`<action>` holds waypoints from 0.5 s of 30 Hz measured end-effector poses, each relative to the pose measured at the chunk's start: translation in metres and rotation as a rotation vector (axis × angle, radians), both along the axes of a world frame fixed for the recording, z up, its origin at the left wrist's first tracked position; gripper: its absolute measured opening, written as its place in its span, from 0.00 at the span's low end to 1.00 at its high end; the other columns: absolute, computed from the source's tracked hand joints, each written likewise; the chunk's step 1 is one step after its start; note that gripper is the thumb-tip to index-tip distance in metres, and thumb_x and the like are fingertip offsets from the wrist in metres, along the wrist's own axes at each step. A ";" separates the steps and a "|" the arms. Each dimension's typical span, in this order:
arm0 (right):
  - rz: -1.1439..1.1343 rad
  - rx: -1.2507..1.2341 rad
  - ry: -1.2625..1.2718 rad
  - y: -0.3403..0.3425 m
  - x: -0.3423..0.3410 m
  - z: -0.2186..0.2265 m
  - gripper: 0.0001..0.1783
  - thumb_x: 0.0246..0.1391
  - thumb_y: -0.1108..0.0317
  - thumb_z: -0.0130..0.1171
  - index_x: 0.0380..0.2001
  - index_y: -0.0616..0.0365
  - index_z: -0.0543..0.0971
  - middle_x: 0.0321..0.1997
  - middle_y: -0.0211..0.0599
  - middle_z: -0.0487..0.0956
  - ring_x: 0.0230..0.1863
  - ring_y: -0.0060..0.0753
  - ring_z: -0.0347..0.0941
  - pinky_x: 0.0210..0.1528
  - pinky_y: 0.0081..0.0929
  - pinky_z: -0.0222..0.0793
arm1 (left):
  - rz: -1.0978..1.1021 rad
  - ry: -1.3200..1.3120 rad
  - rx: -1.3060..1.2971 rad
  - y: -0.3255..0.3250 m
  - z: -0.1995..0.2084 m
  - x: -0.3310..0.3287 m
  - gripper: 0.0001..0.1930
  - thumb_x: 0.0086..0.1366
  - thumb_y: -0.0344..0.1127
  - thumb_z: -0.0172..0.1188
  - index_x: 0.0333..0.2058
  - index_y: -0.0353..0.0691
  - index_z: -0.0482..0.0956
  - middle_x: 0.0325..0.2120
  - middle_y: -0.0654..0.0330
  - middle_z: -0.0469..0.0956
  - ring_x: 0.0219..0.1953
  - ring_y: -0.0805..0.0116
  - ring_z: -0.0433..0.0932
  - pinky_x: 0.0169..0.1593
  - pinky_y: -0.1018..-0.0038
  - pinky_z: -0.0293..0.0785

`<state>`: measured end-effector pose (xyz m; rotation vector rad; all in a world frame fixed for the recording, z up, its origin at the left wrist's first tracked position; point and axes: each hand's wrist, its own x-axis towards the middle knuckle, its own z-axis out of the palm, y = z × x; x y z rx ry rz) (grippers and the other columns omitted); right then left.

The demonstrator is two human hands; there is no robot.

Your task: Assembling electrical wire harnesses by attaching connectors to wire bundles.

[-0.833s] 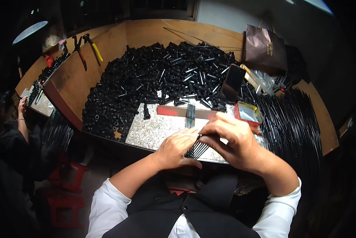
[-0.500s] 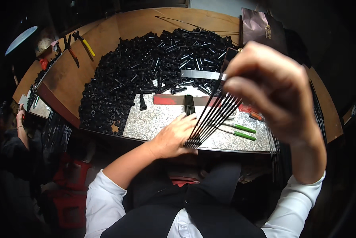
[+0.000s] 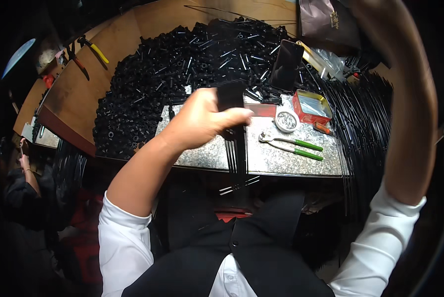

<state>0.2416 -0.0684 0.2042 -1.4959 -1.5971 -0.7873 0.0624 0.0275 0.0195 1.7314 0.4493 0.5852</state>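
My left hand [image 3: 197, 119] is closed around a bundle of thin black rods [image 3: 236, 153], held above the front of the speckled worktop [image 3: 197, 157]. The rods hang down past the table edge, and their upper part is smeared by motion. My right hand [image 3: 375, 15] is raised at the upper right, blurred and cut off by the picture's edge, so its fingers are hidden. Right of the bundle lie pincers with green handles [image 3: 306, 151]. Beyond them stand a round white dish of small bits [image 3: 287, 120] and a red tin [image 3: 311, 117].
A large heap of black tubular parts [image 3: 147, 89] covers the left and back, inside wooden walls [image 3: 73, 106]. Many long black rods [image 3: 365, 123] lie at the right. A phone [image 3: 287, 64] rests near a dark bag [image 3: 330, 22]. Another person's hand [image 3: 25, 153] is at far left.
My right hand has swung up and away from the rods to the picture's top edge. My left hand has lifted with the bundle, uncovering the phone, dish and red tin.
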 end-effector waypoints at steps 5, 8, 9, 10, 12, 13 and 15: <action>0.868 -0.515 0.345 -0.031 -0.050 -0.177 0.14 0.53 0.74 0.57 0.43 0.66 0.76 0.40 0.43 0.77 0.38 0.33 0.76 0.42 0.28 0.72 | 0.484 -0.347 -0.414 0.016 -0.078 -0.046 0.09 0.62 0.34 0.60 0.37 0.34 0.74 0.30 0.56 0.80 0.29 0.70 0.80 0.33 0.74 0.80; 1.119 -1.150 1.535 -0.068 -0.082 -0.271 0.22 0.64 0.67 0.47 0.59 0.64 0.63 0.40 0.35 0.72 0.32 0.25 0.74 0.35 0.21 0.73 | 0.586 -0.465 -0.594 -0.002 -0.118 -0.039 0.11 0.64 0.35 0.58 0.40 0.34 0.74 0.31 0.54 0.80 0.29 0.68 0.80 0.29 0.71 0.81; 1.096 -1.086 1.641 -0.067 -0.087 -0.288 0.24 0.65 0.65 0.46 0.60 0.63 0.59 0.42 0.38 0.72 0.32 0.26 0.74 0.33 0.22 0.74 | 0.618 -0.472 -0.668 -0.009 -0.128 -0.036 0.11 0.64 0.35 0.57 0.41 0.33 0.74 0.33 0.53 0.80 0.29 0.67 0.81 0.29 0.70 0.81; 1.080 -1.022 1.746 -0.064 -0.091 -0.303 0.25 0.66 0.63 0.44 0.62 0.63 0.56 0.43 0.40 0.71 0.31 0.27 0.74 0.32 0.24 0.74 | 0.650 -0.493 -0.719 -0.016 -0.138 -0.035 0.11 0.65 0.34 0.56 0.41 0.32 0.74 0.33 0.52 0.80 0.29 0.65 0.81 0.29 0.69 0.81; 1.047 -0.800 1.852 -0.051 -0.100 -0.320 0.29 0.67 0.52 0.37 0.62 0.63 0.55 0.45 0.44 0.70 0.30 0.31 0.74 0.30 0.25 0.75 | 0.729 -0.538 -0.767 -0.030 -0.148 -0.034 0.12 0.65 0.34 0.56 0.40 0.31 0.74 0.34 0.50 0.79 0.30 0.64 0.80 0.29 0.69 0.81; 1.050 -0.704 1.955 -0.044 -0.101 -0.329 0.31 0.67 0.49 0.34 0.62 0.63 0.55 0.46 0.44 0.70 0.30 0.31 0.73 0.30 0.26 0.75 | 0.722 -0.576 -0.792 -0.036 -0.147 -0.034 0.12 0.65 0.35 0.57 0.39 0.30 0.74 0.36 0.49 0.79 0.31 0.64 0.80 0.30 0.70 0.81; 1.002 -0.566 2.042 -0.034 -0.099 -0.334 0.36 0.65 0.43 0.30 0.59 0.67 0.59 0.41 0.44 0.73 0.29 0.30 0.72 0.28 0.26 0.74 | 0.718 -0.598 -0.808 -0.045 -0.148 -0.033 0.13 0.66 0.36 0.56 0.40 0.30 0.74 0.38 0.48 0.78 0.34 0.65 0.80 0.32 0.70 0.81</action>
